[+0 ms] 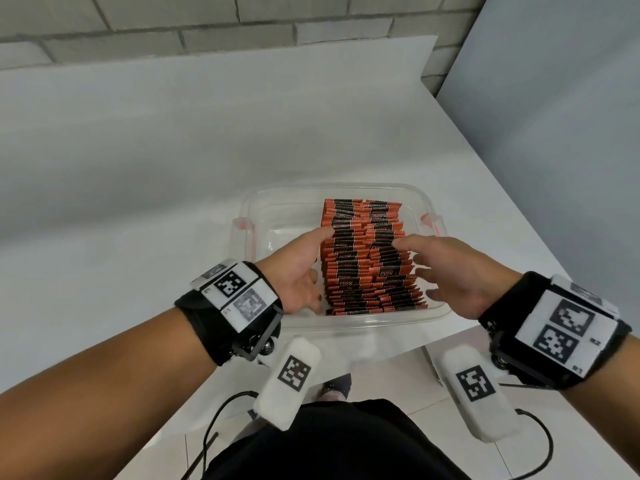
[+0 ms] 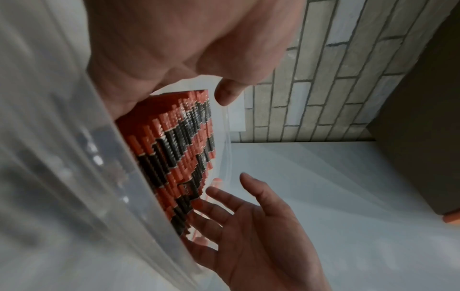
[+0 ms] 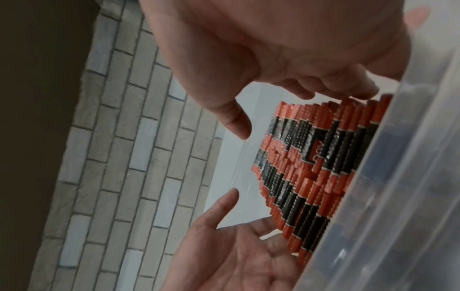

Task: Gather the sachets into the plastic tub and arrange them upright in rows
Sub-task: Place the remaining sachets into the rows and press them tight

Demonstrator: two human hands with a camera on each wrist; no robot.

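Note:
A clear plastic tub stands on the white table near its front edge. Several orange-and-black sachets stand upright in tight rows filling the tub's right half. My left hand lies flat against the left side of the block, thumb up at its top edge. On the right side my right hand touches the block with straight, spread fingers. In the left wrist view the sachets sit between my left hand and right hand. The right wrist view shows the sachets behind the tub wall.
The tub's left half holds no sachets. Orange latches sit on the tub's sides. The table's right edge runs diagonally past the tub, and a white panel and brick wall stand behind. Cables hang below my wrists.

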